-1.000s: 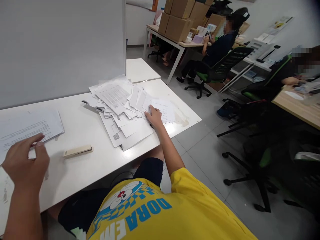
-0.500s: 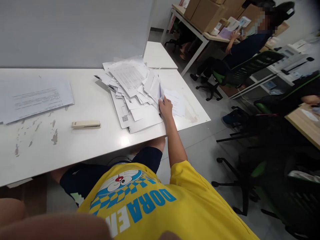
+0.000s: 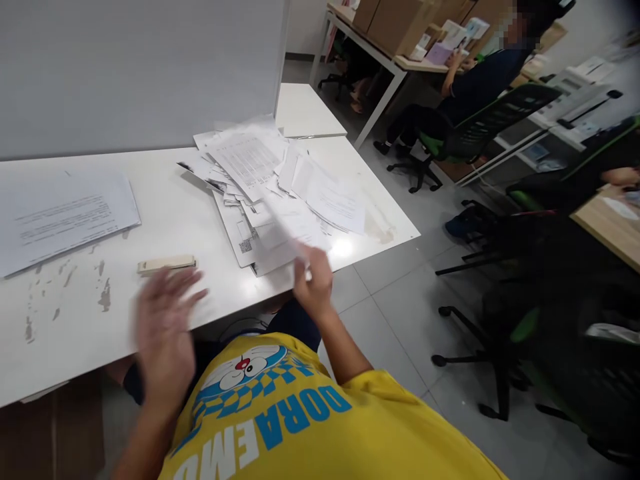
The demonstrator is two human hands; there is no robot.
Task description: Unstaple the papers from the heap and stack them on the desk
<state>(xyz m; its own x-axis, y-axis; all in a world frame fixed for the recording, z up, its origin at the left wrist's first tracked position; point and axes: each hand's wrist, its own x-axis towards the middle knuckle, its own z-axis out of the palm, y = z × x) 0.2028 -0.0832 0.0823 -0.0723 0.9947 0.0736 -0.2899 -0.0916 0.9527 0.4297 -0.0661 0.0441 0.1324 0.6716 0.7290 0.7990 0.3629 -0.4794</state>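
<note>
My right hand pinches the edge of a white sheet of paper, blurred by motion, just above the table's front edge. Behind and beneath that sheet spreads a loose pile of printed papers, some askew. My left hand is raised over the front edge, smeared by motion, its fingers apart and holding nothing. Just beyond its fingertips lies a cream stapler, partly covered by them.
A neat stack of printed sheets lies at the left on the white table. A grey partition stands along the back. To the right are office chairs, cardboard boxes and a seated person.
My right hand has drawn a sheet away from the pile, toward me and slightly left. My left hand has risen from the lower left corner to near the stapler. The view has shifted slightly.
</note>
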